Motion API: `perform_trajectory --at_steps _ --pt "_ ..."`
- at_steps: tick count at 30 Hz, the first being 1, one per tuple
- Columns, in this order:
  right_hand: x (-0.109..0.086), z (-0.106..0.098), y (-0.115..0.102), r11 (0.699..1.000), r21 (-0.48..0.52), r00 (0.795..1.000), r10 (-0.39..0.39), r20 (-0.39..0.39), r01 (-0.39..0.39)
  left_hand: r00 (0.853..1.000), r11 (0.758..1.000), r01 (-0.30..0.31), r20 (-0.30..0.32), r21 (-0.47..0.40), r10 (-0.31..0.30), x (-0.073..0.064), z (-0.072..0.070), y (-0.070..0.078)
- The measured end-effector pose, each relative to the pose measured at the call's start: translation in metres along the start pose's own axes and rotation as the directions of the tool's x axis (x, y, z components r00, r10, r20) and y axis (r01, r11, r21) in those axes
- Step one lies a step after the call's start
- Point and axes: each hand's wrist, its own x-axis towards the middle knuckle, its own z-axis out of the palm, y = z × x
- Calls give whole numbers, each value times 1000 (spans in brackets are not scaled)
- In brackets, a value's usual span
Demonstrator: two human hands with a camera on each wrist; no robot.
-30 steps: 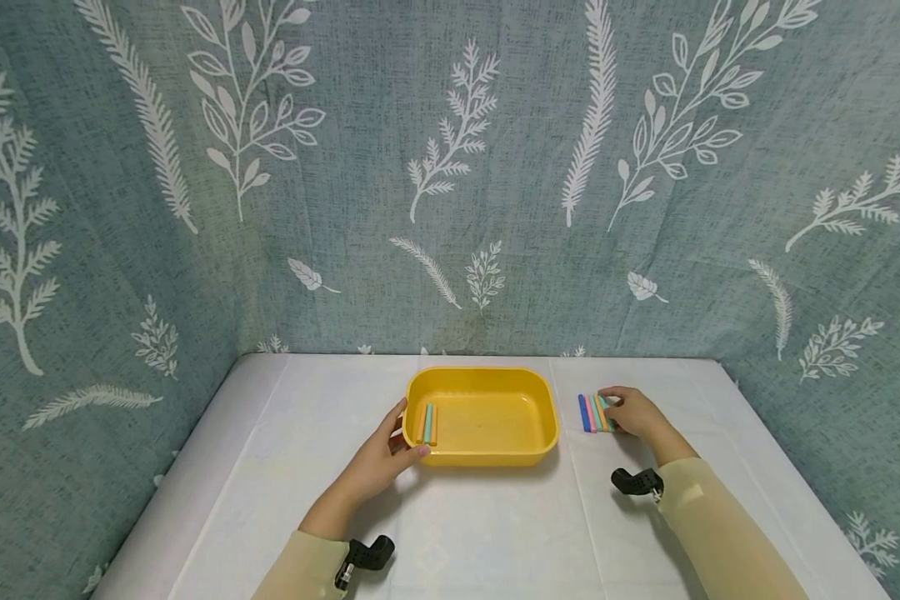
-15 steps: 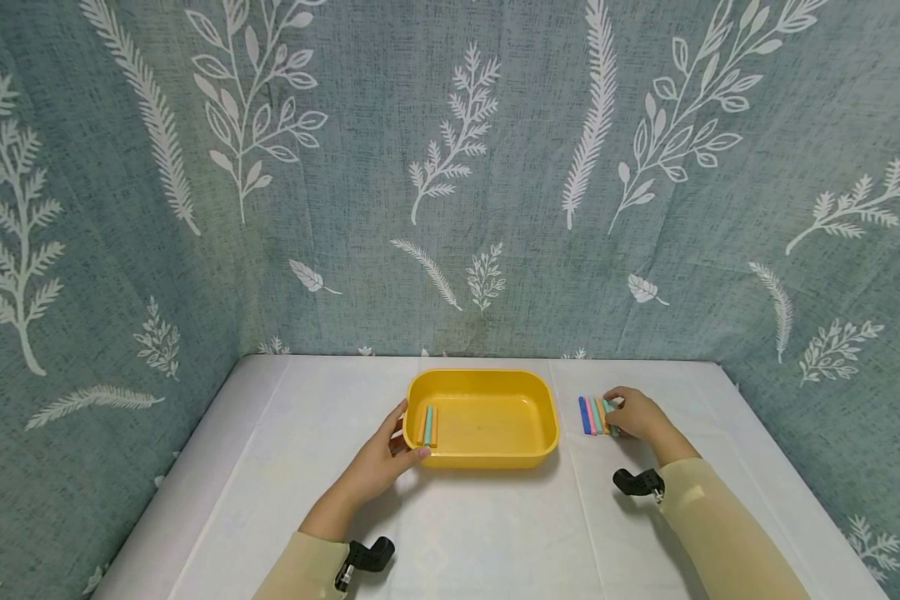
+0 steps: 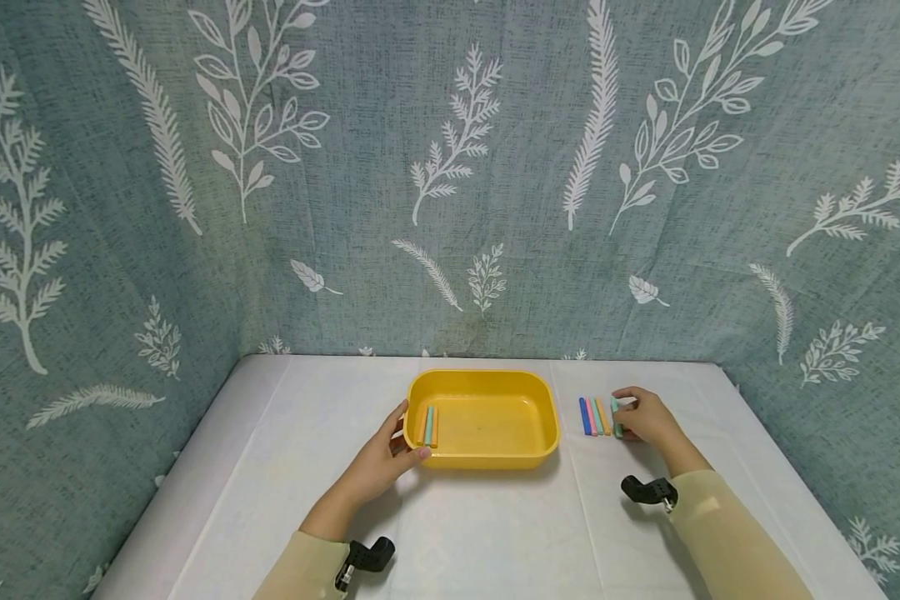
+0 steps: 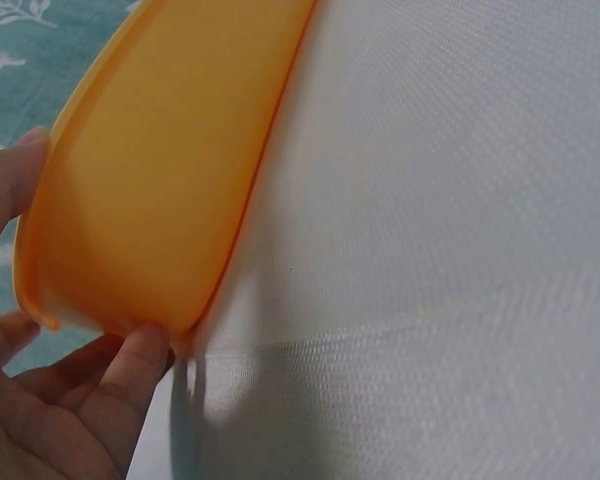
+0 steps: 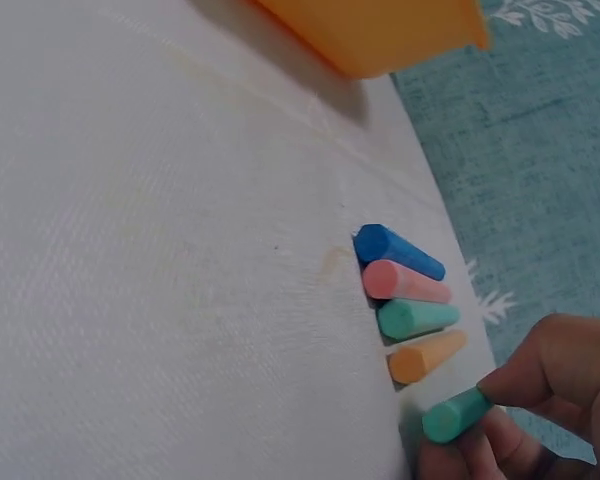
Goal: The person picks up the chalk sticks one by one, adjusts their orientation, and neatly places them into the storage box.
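Observation:
My right hand (image 3: 648,421) pinches a green chalk stick (image 5: 455,415) between thumb and fingers, a small gap to the right of a row of chalk. That row lies on the white cloth: a blue stick (image 5: 400,252), a pink stick (image 5: 408,281), another green stick (image 5: 418,318) and an orange stick (image 5: 427,357). On the left, my left hand (image 3: 371,467) holds the near left corner of a yellow tray (image 3: 487,461), thumb at the front rim and fingers along the side. Inside the tray, at its left end, two orange sticks (image 3: 435,427) flank a green one (image 3: 428,425).
A white cloth (image 3: 487,533) covers the table. Behind and to both sides hangs a blue-green curtain (image 3: 360,167) with white leaf prints, meeting the table's back edge. A black wrist camera (image 3: 648,490) sits at each sleeve cuff.
My right hand has drawn the end green chalk stick rightward, opening a gap from the orange stick. My left hand and the tray stay in place.

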Motion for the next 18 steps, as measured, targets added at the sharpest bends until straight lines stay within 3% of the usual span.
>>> perform_trajectory --at_steps 7,18 --pt "-5 -2 2 995 100 999 -10 -30 13 1000 1000 -10 13 -6 10 -1 -2 1" --pt "-22 -6 -4 975 220 1000 -22 -13 25 1000 1000 -1 30 -2 1 -1 -2 0"
